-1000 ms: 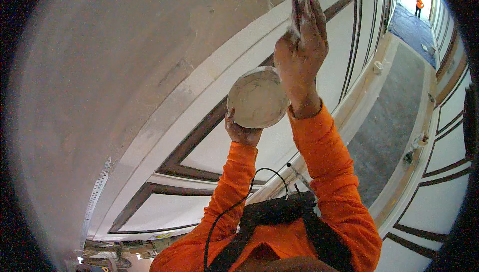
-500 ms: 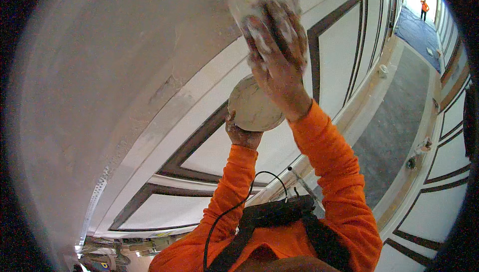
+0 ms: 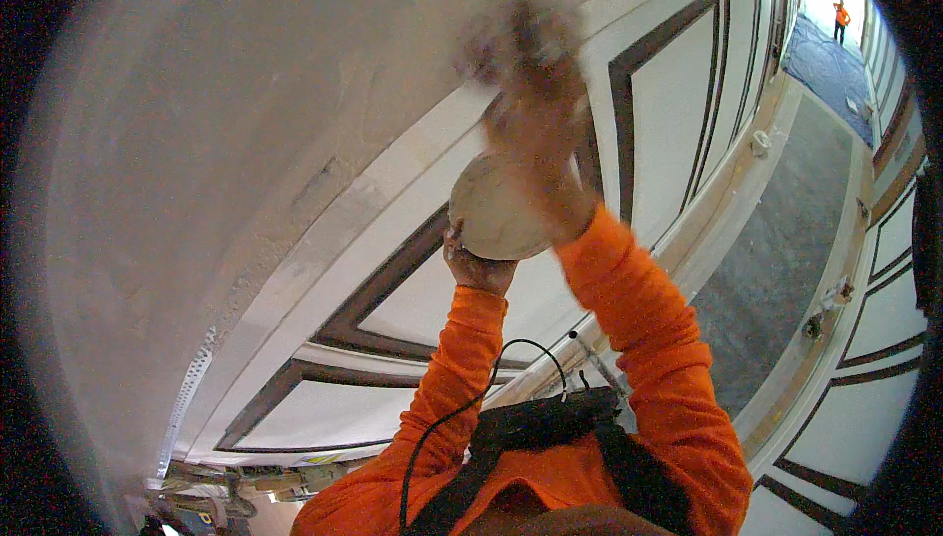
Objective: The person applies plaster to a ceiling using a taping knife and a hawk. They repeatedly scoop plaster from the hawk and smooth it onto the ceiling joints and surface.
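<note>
My left hand (image 3: pixel 479 259) grips the lower left rim of a round, shallow, pale tan dish (image 3: pixel 496 212) with smears across its face. Above it, my right hand (image 3: pixel 535 74) is smeared by motion against the grey-beige plastered surface (image 3: pixel 295 84). Its fingers, and anything in them, cannot be made out. The right wrist crosses in front of the dish's right edge. Beside both hands runs a pale border strip (image 3: pixel 393 168) along the edge of the plaster.
White panels (image 3: pixel 678 94) framed in dark trim line the wall. A grey floor strip (image 3: pixel 776 241) runs off to the right, toward blue sheeting (image 3: pixel 830 69) and a distant person in orange (image 3: pixel 841 17). A perforated metal strip (image 3: pixel 187 403) and assorted clutter (image 3: pixel 226 497) are at lower left.
My right hand has moved slightly down and left and is now blurred. The whitish flat piece seen under its fingers earlier no longer shows clearly. My left hand and the dish have stayed put.
</note>
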Demonstrator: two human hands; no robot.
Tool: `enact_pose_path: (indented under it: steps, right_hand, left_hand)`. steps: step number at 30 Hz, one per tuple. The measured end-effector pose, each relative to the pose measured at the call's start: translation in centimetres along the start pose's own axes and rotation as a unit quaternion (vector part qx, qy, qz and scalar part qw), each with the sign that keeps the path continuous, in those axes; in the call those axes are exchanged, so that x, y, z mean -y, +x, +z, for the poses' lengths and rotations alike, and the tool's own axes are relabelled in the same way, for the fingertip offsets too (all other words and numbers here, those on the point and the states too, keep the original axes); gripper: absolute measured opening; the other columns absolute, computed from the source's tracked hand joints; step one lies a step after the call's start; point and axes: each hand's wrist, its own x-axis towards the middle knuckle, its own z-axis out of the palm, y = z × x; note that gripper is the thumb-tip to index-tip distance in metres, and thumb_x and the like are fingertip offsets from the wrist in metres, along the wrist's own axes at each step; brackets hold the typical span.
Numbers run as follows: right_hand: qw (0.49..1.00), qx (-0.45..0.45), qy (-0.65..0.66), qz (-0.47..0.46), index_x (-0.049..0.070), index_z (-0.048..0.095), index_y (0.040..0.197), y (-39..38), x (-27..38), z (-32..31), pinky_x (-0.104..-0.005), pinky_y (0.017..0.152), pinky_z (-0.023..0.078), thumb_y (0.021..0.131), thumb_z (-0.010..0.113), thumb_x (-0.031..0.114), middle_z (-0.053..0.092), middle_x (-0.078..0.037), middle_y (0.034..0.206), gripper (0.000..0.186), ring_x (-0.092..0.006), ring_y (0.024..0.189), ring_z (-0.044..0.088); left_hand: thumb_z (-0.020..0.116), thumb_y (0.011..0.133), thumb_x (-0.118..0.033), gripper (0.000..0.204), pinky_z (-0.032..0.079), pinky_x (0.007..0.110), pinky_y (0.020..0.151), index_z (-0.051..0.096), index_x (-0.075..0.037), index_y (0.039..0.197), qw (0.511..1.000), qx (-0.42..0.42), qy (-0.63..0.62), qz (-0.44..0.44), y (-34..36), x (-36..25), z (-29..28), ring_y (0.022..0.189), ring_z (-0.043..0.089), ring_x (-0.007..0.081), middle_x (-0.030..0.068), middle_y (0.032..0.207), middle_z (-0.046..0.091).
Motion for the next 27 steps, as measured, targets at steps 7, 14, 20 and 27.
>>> enact_pose_path:
  steps: [7, 14, 20, 27]
  right_hand:
    - [0.980, 0.021, 0.161, -0.117, 0.015, 0.043, 0.140, -10.7, 0.9, 0.0, -0.0499, 0.110, 0.030, 0.086, 0.057, 0.025, 0.037, -0.011, 0.147, 0.057, -0.0343, 0.136, 0.035]
    - [0.974, -0.194, 0.091, -0.073, 0.005, 0.047, 0.134, 7.1, -11.6, -0.3, -0.0400, 0.103, 0.042, 0.065, 0.048, -0.008, 0.060, -0.015, 0.125, 0.071, -0.0313, 0.116, 0.056]
    - [0.986, -0.035, 0.032, -0.158, 0.010, 0.055, 0.129, -2.7, -1.0, -2.0, -0.0451, 0.101, 0.041, 0.081, 0.056, 0.012, 0.052, -0.013, 0.136, 0.048, -0.0356, 0.126, 0.047]
    - [0.976, -0.182, 0.116, -0.023, -0.002, 0.055, 0.127, 2.5, -6.4, -2.9, -0.0373, 0.096, 0.046, 0.078, 0.044, -0.004, 0.060, -0.019, 0.123, 0.050, -0.0320, 0.110, 0.060]
  left_hand:
    - [0.060, 0.077, -0.036, 0.063, 0.042, 0.058, 0.098, 0.047, -0.013, 0.134, 0.999, -0.033, 0.009, 0.022, -1.0, -0.2, 0.3, 0.123, 0.047, 0.0354, 0.0126, 0.134, 0.049]
    - [0.062, 0.075, -0.037, 0.066, 0.039, 0.063, 0.099, 0.045, -0.014, 0.135, 0.997, -0.063, 0.026, 0.027, -1.2, -1.3, 0.0, 0.125, 0.044, 0.0378, 0.0130, 0.136, 0.047]
    - [0.058, 0.081, -0.034, 0.058, 0.040, 0.058, 0.099, 0.047, -0.014, 0.134, 1.000, 0.018, -0.016, 0.016, -0.1, -0.3, 0.1, 0.123, 0.048, 0.0341, 0.0118, 0.134, 0.050]
    - [0.061, 0.077, -0.033, 0.061, 0.044, 0.058, 0.097, 0.048, -0.011, 0.133, 1.000, -0.008, 0.002, 0.006, -0.3, -0.4, 0.8, 0.122, 0.049, 0.0351, 0.0120, 0.134, 0.050]
